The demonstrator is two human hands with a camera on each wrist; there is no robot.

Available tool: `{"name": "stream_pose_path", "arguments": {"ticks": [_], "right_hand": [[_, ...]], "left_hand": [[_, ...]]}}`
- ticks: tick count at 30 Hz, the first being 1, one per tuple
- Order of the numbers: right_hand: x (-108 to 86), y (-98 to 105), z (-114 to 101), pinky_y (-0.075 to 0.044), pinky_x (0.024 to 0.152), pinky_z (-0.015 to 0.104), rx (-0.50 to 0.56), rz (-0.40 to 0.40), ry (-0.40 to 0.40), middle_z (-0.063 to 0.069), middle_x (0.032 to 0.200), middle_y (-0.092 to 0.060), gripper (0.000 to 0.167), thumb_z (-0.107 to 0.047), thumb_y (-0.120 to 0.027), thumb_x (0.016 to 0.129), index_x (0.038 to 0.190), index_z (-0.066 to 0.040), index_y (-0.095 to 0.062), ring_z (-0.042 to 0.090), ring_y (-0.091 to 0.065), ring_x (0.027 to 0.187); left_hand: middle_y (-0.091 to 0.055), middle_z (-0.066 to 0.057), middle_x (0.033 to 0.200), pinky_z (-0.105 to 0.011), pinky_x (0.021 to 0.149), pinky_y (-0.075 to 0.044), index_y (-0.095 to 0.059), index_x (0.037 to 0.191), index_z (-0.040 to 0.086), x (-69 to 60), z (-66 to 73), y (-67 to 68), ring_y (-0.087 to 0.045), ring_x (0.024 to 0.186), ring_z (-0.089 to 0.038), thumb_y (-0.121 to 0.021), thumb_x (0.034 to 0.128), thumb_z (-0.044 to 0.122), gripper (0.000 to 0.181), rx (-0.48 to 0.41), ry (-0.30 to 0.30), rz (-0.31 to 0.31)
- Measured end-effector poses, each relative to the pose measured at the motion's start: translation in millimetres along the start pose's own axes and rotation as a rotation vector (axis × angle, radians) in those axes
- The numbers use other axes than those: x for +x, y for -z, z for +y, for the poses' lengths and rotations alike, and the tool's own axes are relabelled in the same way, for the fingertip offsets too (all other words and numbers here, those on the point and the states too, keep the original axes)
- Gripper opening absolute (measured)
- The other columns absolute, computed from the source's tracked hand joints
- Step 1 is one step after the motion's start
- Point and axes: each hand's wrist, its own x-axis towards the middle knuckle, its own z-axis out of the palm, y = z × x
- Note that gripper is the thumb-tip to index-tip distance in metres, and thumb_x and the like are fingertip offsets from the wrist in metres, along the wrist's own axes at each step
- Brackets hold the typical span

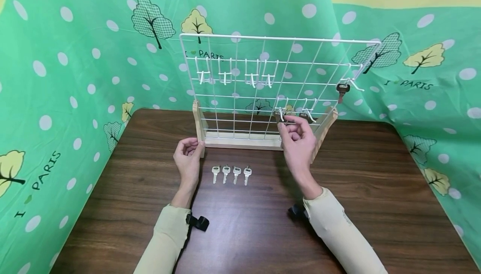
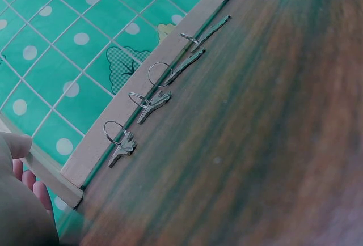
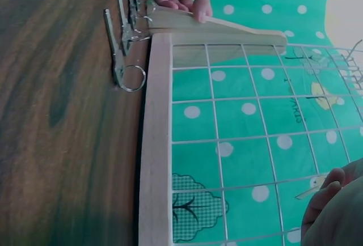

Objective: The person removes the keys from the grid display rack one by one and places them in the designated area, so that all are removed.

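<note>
A white wire grid rack (image 1: 279, 38) stands on a wooden base (image 1: 244, 141). My left hand (image 1: 189, 163) holds the rack's left wooden side support (image 1: 199, 125) low down, thumb on its near side. At a lower white hook on the right half, my right hand (image 1: 298, 142) pinches a dark key (image 1: 279, 116) between thumb and index finger; whether its ring is on the hook I cannot tell. In the right wrist view a key blade (image 3: 309, 189) sticks out past the fingers. Several silver keys with rings (image 1: 226, 171) lie in a row before the base.
Another dark key (image 1: 342, 90) hangs from the upper right hook, and one more (image 1: 305, 116) shows beside the right hand. Several white hooks (image 1: 203, 77) line the grid's upper left. Behind the brown table (image 1: 240, 232) hangs a green patterned cloth (image 1: 112, 57).
</note>
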Motion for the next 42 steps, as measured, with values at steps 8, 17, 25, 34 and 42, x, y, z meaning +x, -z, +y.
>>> {"name": "stream_pose_path", "arguments": {"ticks": [8,17,25,34,42], "right_hand": [[3.7,-7,-1,-0.044,0.047,0.015,0.017,-0.036,-0.023,-0.005,0.076,-0.066,0.03,-0.001,-0.079,0.1,0.128,0.009,-0.071,0.001,-0.055,0.051],[6.2,-12,-4,-0.041,0.045,0.015,0.031,-0.033,-0.061,-0.008,0.074,-0.066,0.026,0.0,-0.078,0.1,0.12,0.015,-0.069,0.001,-0.053,0.048],[7.6,-12,-6,-0.041,0.044,0.015,0.073,-0.031,-0.129,-0.003,0.074,-0.069,0.011,0.002,-0.075,0.101,0.11,0.008,-0.072,0.002,-0.052,0.048],[6.8,-12,-9,-0.04,0.046,0.015,0.192,-0.04,-0.178,-0.001,0.076,-0.068,0.015,0.005,-0.071,0.103,0.099,-0.009,-0.076,0.003,-0.05,0.049],[3.9,-9,-14,-0.037,0.046,0.016,0.191,-0.048,-0.216,-0.004,0.079,-0.064,0.02,0.004,-0.071,0.104,0.094,-0.013,-0.075,0.005,-0.049,0.051]], "left_hand": [[-0.071,0.003,0.09,-0.017,0.075,-0.054,-0.069,0.105,-0.014,1.0,-0.8,0.7,-0.066,0.083,-0.007,-0.082,0.0883,-0.013,0.021,0.003,0.001,-0.002],[-0.07,0.003,0.09,-0.017,0.075,-0.054,-0.068,0.106,-0.015,0.7,-0.4,0.8,-0.066,0.083,-0.007,-0.082,0.0883,-0.012,0.023,0.006,0.0,-0.002],[-0.07,0.004,0.09,-0.018,0.075,-0.054,-0.069,0.105,-0.014,0.7,-0.6,0.6,-0.066,0.083,-0.007,-0.082,0.0885,-0.012,0.021,0.011,-0.004,-0.002],[-0.07,0.002,0.091,-0.018,0.076,-0.054,-0.068,0.106,-0.015,0.3,-0.7,-0.1,-0.066,0.084,-0.007,-0.082,0.0889,-0.013,0.022,0.004,-0.004,-0.009],[-0.07,0.002,0.091,-0.018,0.076,-0.055,-0.068,0.106,-0.016,-0.1,-0.5,0.0,-0.066,0.084,-0.007,-0.082,0.0887,-0.013,0.023,0.002,-0.009,-0.007]]}}
